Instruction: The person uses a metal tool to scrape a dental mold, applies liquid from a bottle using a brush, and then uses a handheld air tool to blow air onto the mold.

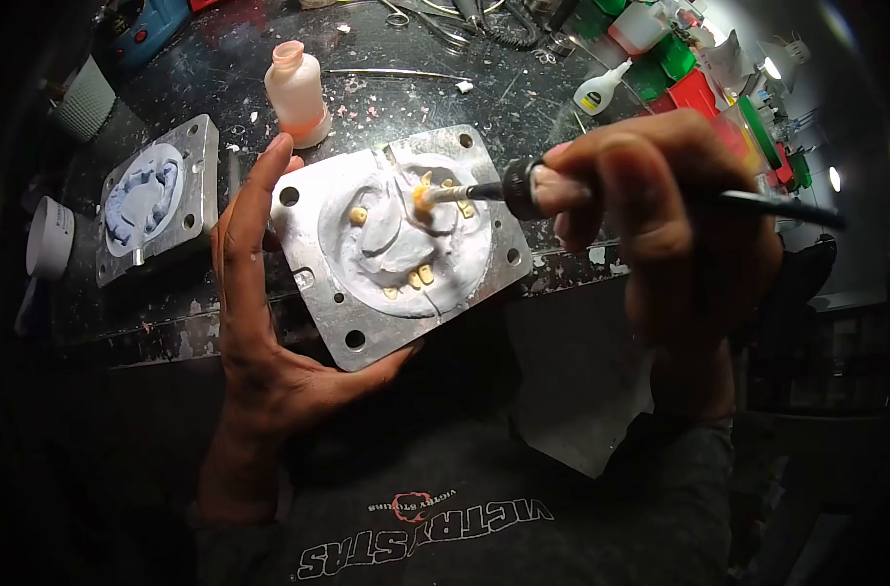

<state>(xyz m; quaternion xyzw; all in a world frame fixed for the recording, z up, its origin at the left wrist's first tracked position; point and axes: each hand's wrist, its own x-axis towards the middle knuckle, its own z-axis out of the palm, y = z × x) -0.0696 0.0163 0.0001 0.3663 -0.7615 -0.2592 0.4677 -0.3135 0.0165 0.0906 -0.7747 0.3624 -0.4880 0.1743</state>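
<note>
My left hand (259,332) grips a square metal plate (352,327) by its left and lower edges, tilted up at the table's front. Set in the plate is a round white plaster mould (396,259) with several yellowish teeth in it. My right hand (650,195) is closed round a thin tool with a black grip (519,188). A pale brush (460,192) points left from that grip, its orange-tinted tip touching or just over the mould's upper part. The tool's dark tail sticks out to the right.
Behind the plate stands an open bottle (296,93) with pinkish liquid. A second metal plate with bluish plaster (144,195) leans at the left, near a white tub (51,237). Farther back lie a metal rod (396,73), scissors (396,14) and a small dropper bottle (601,88).
</note>
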